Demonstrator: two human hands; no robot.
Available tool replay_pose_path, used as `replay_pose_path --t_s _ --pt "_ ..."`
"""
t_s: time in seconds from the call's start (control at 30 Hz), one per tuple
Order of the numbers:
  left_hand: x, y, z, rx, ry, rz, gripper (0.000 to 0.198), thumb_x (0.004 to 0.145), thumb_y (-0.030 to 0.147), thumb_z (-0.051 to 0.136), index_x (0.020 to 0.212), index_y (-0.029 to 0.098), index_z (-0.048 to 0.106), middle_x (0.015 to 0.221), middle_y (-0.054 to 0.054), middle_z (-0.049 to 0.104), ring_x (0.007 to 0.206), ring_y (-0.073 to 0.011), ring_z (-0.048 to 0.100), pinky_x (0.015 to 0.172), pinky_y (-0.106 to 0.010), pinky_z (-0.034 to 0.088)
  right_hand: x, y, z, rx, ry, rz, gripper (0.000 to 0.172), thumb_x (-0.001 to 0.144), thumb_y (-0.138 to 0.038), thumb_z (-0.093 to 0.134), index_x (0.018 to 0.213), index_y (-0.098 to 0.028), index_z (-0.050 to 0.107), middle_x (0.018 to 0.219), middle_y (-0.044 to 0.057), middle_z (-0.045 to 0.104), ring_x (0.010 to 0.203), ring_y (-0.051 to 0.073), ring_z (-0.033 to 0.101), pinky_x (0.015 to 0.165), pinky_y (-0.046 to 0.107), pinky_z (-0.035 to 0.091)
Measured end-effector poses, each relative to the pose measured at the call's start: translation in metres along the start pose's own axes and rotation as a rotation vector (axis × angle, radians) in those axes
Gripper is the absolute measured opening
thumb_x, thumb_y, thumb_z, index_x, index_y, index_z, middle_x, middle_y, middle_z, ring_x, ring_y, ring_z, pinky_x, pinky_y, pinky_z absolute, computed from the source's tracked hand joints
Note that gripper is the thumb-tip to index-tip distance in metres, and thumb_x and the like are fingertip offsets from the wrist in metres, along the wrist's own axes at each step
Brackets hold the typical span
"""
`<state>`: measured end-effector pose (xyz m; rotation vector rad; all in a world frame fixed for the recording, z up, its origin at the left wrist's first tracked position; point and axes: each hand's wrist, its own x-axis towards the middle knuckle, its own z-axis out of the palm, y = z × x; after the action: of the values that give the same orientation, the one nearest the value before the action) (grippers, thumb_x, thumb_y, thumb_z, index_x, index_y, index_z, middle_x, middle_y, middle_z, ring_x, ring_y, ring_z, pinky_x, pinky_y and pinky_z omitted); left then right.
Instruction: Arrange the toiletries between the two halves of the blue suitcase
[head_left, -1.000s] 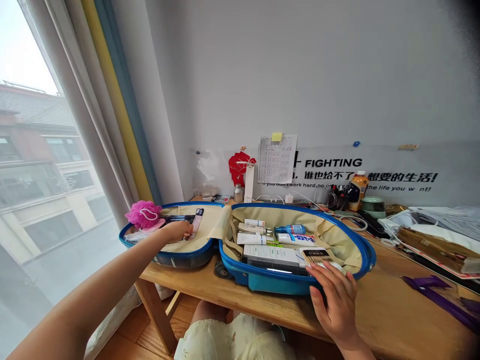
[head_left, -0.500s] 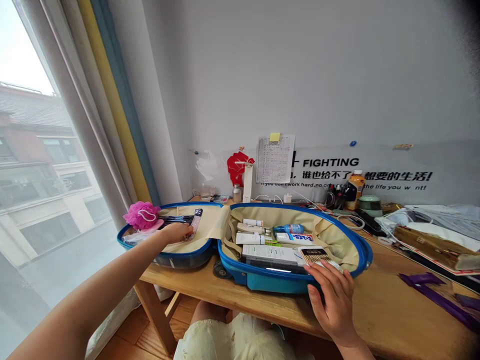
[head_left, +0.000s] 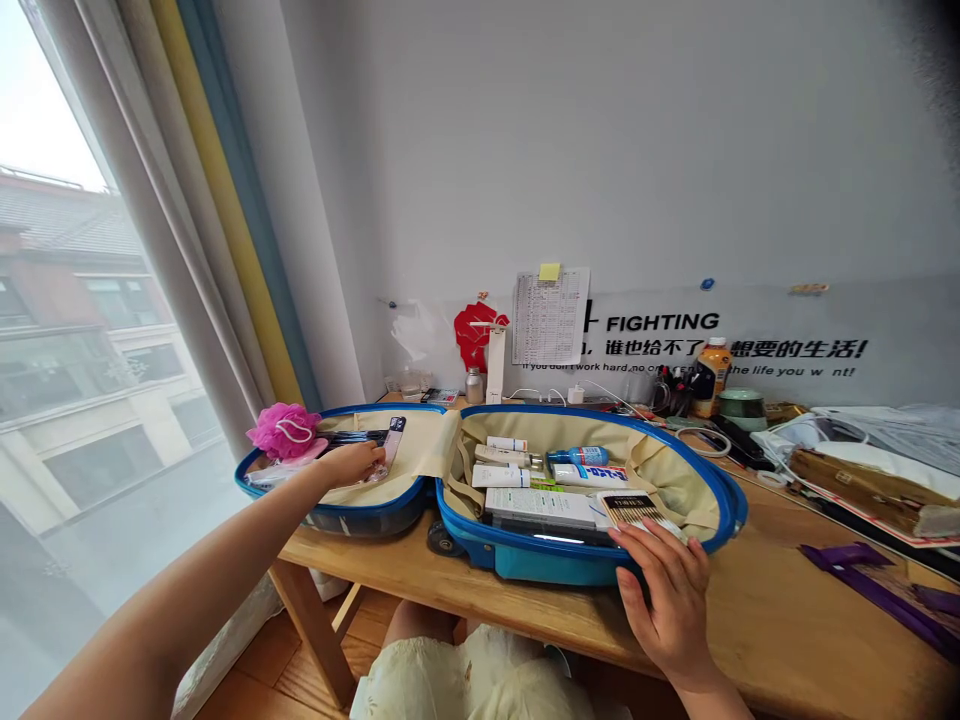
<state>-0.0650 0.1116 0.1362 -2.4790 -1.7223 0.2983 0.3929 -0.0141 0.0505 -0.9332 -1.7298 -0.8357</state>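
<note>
An open blue suitcase [head_left: 525, 566] lies across a wooden table. In its left half, my left hand [head_left: 354, 463] has its fingers curled at a clear package with a dark top [head_left: 391, 440]; the fingertips are partly hidden. A pink bath puff [head_left: 285, 430] sits left of that hand. My right hand [head_left: 667, 595] rests with spread fingers on the right half's front rim, fingertips by a box of cotton swabs [head_left: 637, 508]. That half also holds a white box [head_left: 536, 505], a toothpaste box [head_left: 592, 474], a blue bottle [head_left: 581, 456] and white tubes [head_left: 500, 476].
Behind the suitcase stand an orange bottle [head_left: 711, 378], a green jar [head_left: 741, 405] and a small glass bottle [head_left: 473, 385]. A brown pouch [head_left: 862, 482] and purple wrapper [head_left: 870, 590] lie at the right. A curtain [head_left: 172, 200] hangs at the left.
</note>
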Motion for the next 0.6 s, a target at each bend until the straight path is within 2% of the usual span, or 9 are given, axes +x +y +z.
replay_pose_path --t_s 0.1,0.2,0.33,0.47,0.53,0.6 --pt "-0.001 0.003 -0.008 -0.051 0.073 -0.101 0.026 0.088 0.025 0.04 0.105 0.016 0.057 0.099 -0.012 0.065 0.087 -0.021 0.063 0.077 -0.03 0.046 -0.001 0.001 0.0 -0.006 -0.006 -0.005 0.028 0.091 -0.026 0.041 0.111 -0.022 0.059 0.1 0.007 0.067 0.108 0.021 0.055 0.108 0.041 0.024" --pt "-0.004 0.001 -0.016 -0.094 0.097 -0.206 0.03 0.088 0.026 0.031 0.098 0.016 0.058 0.088 -0.008 0.066 0.079 -0.0198 0.063 0.071 -0.028 0.046 -0.003 0.002 0.001 0.0 -0.012 0.001 0.029 0.09 -0.026 0.041 0.112 -0.022 0.059 0.1 0.007 0.067 0.11 0.022 0.055 0.108 0.042 0.024" --pt "-0.009 -0.003 -0.017 -0.131 0.022 -0.288 0.027 0.086 0.027 0.033 0.079 0.018 0.057 0.073 -0.004 0.065 0.067 -0.0177 0.062 0.063 -0.027 0.045 -0.004 0.002 0.002 0.016 -0.018 0.02 0.029 0.09 -0.026 0.042 0.113 -0.024 0.059 0.101 0.006 0.068 0.111 0.022 0.056 0.107 0.041 0.024" --pt "-0.013 -0.006 -0.01 -0.156 -0.091 -0.312 0.032 0.09 0.027 0.027 0.082 0.017 0.057 0.063 -0.004 0.064 0.051 -0.0156 0.058 0.055 -0.026 0.045 -0.001 0.0 0.001 0.023 -0.001 0.011 0.029 0.089 -0.025 0.042 0.111 -0.023 0.06 0.1 0.006 0.068 0.109 0.021 0.056 0.107 0.04 0.024" --pt "-0.015 -0.008 -0.007 -0.144 -0.116 -0.287 0.032 0.091 0.028 0.028 0.088 0.017 0.058 0.068 -0.005 0.066 0.054 -0.0164 0.06 0.057 -0.027 0.046 0.0 0.0 0.001 0.017 0.002 0.006 0.029 0.089 -0.025 0.042 0.112 -0.023 0.06 0.099 0.006 0.068 0.108 0.021 0.056 0.107 0.04 0.024" --pt "-0.017 -0.01 -0.005 -0.113 -0.12 -0.238 0.027 0.09 0.029 0.035 0.09 0.018 0.059 0.08 -0.008 0.07 0.067 -0.0185 0.064 0.066 -0.028 0.048 -0.002 0.001 0.001 0.01 -0.006 0.01 0.029 0.09 -0.026 0.042 0.113 -0.024 0.059 0.1 0.005 0.068 0.109 0.021 0.057 0.108 0.04 0.024"
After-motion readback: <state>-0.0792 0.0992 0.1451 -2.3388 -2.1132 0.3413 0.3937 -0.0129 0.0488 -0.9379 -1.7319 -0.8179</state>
